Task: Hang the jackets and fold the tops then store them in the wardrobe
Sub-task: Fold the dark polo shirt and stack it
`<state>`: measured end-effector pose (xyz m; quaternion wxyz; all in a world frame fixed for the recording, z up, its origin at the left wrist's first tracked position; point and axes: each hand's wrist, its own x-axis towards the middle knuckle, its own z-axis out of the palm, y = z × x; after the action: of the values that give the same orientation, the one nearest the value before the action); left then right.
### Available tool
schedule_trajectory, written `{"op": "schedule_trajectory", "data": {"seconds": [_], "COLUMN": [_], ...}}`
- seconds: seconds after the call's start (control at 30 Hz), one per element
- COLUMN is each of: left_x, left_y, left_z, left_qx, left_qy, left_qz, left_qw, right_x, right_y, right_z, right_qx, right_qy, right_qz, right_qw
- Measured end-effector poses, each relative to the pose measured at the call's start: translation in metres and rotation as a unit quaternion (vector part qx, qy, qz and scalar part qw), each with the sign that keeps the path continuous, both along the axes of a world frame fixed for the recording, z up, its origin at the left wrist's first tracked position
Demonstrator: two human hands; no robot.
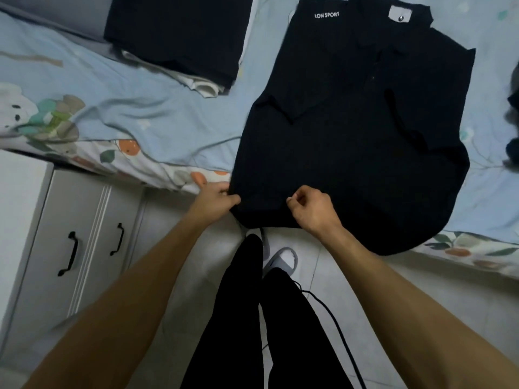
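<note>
A black polo top (362,130) lies face up on the bed, collar at the far end, both sleeves folded in over the chest. Its bottom hem hangs over the near edge of the bed. My left hand (216,196) pinches the hem at its left corner. My right hand (311,209) pinches the hem near its middle, fingers curled on the cloth. A stack of folded dark tops (179,32) sits on the bed at the far left, with a white garment (202,87) under it.
The bed has a light blue patterned sheet (126,113). A grey bedside cabinet (70,242) with black handles stands at the left. More dark clothing (512,105) lies at the right edge. My legs, a grey slipper (282,259) and a black cable (331,318) are on the tiled floor.
</note>
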<state>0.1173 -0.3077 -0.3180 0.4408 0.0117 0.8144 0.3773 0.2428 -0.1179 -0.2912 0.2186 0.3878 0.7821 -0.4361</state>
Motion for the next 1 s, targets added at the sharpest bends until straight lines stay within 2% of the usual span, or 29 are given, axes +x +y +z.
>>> {"op": "schedule_trajectory", "data": {"seconds": [0.1,0.33,0.47,0.53,0.63,0.7,0.77,0.87,1.0], "left_x": [0.006,0.030,0.037,0.043,0.048,0.053,0.059,0.066,0.075], "left_y": [-0.016,-0.020,-0.038,-0.051,-0.071,-0.082,-0.090,-0.091,-0.078], "left_z": [0.006,-0.011,-0.030,-0.028,-0.017,-0.010,-0.004,0.004,0.017], "left_qx": [0.000,0.035,-0.037,-0.038,-0.036,-0.021,0.001,0.045,0.041], "left_qy": [0.042,-0.078,-0.102,-0.111,-0.028,-0.004,-0.018,-0.045,-0.043], "left_qz": [0.008,-0.006,-0.051,-0.041,-0.014,0.020,0.066,0.151,0.224], "left_qw": [0.999,0.996,0.993,0.992,0.999,1.000,0.998,0.986,0.973], "right_x": [0.024,0.040,0.043,0.046,0.051,0.055,0.059,0.059,0.060], "right_y": [-0.013,-0.042,-0.057,-0.065,-0.083,-0.093,-0.105,-0.116,-0.128], "right_z": [0.002,-0.010,-0.026,-0.030,-0.035,-0.044,-0.050,-0.046,-0.045], "right_qx": [-0.014,-0.039,-0.059,-0.072,-0.101,-0.140,-0.215,-0.336,-0.454], "right_qy": [-0.024,-0.041,-0.060,-0.066,-0.085,-0.107,-0.130,-0.138,-0.063], "right_qz": [-0.010,-0.045,-0.081,-0.111,-0.151,-0.200,-0.302,-0.438,-0.577], "right_qw": [1.000,0.997,0.993,0.989,0.980,0.964,0.920,0.822,0.676]}}
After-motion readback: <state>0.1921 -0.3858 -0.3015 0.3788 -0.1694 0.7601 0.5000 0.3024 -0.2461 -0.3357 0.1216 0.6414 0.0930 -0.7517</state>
